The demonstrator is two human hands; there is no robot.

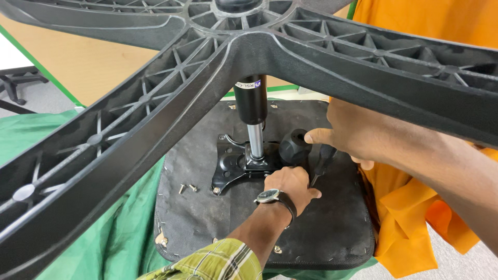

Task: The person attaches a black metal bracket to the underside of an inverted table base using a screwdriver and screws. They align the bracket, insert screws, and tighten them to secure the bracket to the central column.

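Note:
An office chair lies upside down. Its black seat underside [321,228] faces up, with a black metal mechanism plate [231,163] screwed to it. A gas cylinder [250,103] rises from the plate to the black star base [155,98], which fills the top of the view. My left hand [289,187], with a wristwatch on it, rests knuckles up at the plate's near right edge, just under a round black knob [294,146]. Its curled fingers are hidden. My right hand [353,136] holds a black-handled tool [322,162] pointing down at the seat, and its thumb touches the knob.
Two loose screws [187,187] lie on the seat left of the plate. Green cloth [62,155] covers the surface under the seat, and orange cloth [415,228] hangs at the right. The star base's arms cross overhead at left and right. Another chair's base [15,85] stands at far left.

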